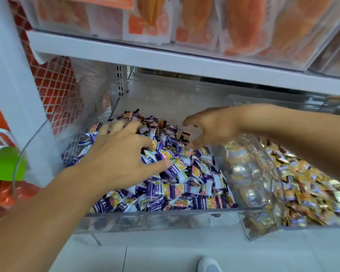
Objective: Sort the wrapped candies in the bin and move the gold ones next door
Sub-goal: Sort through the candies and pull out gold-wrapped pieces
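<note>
A clear plastic bin on the lower shelf holds a heap of purple, white and yellow wrapped candies. My left hand lies spread on top of the heap, fingers reaching into the back of the pile. My right hand hovers over the right rear of the heap with thumb and fingers curved; it is blurred, and a dark wrapped candy sits just under its fingers, though a hold on it cannot be told. The neighbouring bin to the right is full of gold wrapped candies.
A clear curved divider wall separates the two bins under my right forearm. A white shelf board hangs low overhead, carrying orange snack packets. A white upright post and red mesh stand at left. My shoe shows on the floor.
</note>
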A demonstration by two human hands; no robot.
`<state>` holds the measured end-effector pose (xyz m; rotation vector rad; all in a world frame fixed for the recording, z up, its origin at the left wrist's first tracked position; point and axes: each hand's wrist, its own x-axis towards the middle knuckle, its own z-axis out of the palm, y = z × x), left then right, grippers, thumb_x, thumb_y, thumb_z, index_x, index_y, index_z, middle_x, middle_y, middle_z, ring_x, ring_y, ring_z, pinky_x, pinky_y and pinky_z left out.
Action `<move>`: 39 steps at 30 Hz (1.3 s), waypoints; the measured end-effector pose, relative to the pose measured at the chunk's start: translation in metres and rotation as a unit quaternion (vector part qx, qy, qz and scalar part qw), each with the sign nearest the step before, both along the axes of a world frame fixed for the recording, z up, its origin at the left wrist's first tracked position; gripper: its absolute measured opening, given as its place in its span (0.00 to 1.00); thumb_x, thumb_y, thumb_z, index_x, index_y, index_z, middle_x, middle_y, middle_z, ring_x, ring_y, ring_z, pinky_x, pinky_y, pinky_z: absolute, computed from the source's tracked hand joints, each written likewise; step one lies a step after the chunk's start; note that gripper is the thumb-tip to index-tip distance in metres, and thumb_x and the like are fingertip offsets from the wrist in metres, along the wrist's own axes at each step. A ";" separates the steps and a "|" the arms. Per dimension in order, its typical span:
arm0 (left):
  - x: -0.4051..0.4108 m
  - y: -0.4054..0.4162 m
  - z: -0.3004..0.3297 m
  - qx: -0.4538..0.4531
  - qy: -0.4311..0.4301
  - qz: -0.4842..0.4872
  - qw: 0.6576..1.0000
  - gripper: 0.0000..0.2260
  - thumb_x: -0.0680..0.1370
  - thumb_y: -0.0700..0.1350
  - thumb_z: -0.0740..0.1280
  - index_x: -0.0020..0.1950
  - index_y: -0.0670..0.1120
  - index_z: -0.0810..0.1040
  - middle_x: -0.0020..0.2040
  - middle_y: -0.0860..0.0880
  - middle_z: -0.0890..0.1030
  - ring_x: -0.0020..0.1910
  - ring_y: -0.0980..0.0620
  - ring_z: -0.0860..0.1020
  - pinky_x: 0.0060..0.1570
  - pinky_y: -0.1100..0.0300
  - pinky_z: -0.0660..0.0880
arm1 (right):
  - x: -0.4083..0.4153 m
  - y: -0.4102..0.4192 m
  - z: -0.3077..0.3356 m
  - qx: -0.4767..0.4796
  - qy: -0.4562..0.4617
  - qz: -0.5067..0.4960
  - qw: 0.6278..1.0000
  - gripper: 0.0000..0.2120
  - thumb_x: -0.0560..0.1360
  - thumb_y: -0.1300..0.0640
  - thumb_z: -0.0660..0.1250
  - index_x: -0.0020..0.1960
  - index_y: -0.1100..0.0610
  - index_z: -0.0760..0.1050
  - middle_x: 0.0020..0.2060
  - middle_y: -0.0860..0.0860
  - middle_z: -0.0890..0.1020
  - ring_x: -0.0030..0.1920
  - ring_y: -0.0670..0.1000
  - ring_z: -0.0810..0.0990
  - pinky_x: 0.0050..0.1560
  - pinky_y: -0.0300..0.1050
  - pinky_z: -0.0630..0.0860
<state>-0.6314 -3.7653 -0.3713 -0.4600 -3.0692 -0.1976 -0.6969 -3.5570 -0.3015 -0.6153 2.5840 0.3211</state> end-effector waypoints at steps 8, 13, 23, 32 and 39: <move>-0.011 -0.001 -0.011 -0.022 -0.071 -0.062 0.995 0.31 0.74 0.72 0.58 0.75 0.64 0.64 0.78 0.59 0.59 0.78 0.53 0.56 0.76 0.41 0.52 | -0.004 -0.016 -0.056 -0.032 -0.090 0.064 0.993 0.47 0.72 0.42 0.74 0.80 0.48 0.49 0.76 0.51 0.65 0.71 0.54 0.69 0.69 0.50 0.68; -0.016 -0.005 -0.014 -0.028 -0.075 -0.058 0.995 0.30 0.75 0.73 0.55 0.74 0.63 0.67 0.74 0.61 0.65 0.74 0.55 0.62 0.74 0.46 0.58 | -0.047 0.003 -0.037 0.055 0.022 0.069 0.996 0.26 0.80 0.52 0.67 0.76 0.53 0.65 0.69 0.56 0.74 0.66 0.58 0.74 0.61 0.45 0.71; -0.015 -0.004 -0.012 -0.040 -0.080 -0.044 0.995 0.32 0.73 0.74 0.51 0.73 0.63 0.67 0.74 0.61 0.64 0.74 0.55 0.62 0.72 0.47 0.62 | 0.017 0.001 -0.023 0.095 -0.072 0.202 0.972 0.36 0.78 0.37 0.62 0.79 0.35 0.46 0.80 0.43 0.50 0.79 0.52 0.53 0.76 0.61 0.58; -0.014 -0.005 -0.012 -0.051 -0.102 -0.038 0.993 0.30 0.75 0.72 0.52 0.76 0.64 0.61 0.79 0.59 0.55 0.78 0.53 0.54 0.76 0.45 0.53 | -0.027 0.022 -0.037 0.326 0.026 0.209 0.922 0.31 0.83 0.39 0.50 0.79 0.38 0.37 0.79 0.40 0.39 0.80 0.54 0.40 0.77 0.64 0.53; -0.014 -0.006 -0.015 -0.044 -0.098 -0.042 0.993 0.29 0.76 0.71 0.54 0.76 0.64 0.62 0.79 0.59 0.56 0.78 0.53 0.54 0.76 0.45 0.53 | -0.025 0.033 -0.025 0.210 0.120 0.171 0.955 0.19 0.80 0.51 0.61 0.70 0.46 0.68 0.67 0.50 0.74 0.56 0.57 0.79 0.49 0.53 0.80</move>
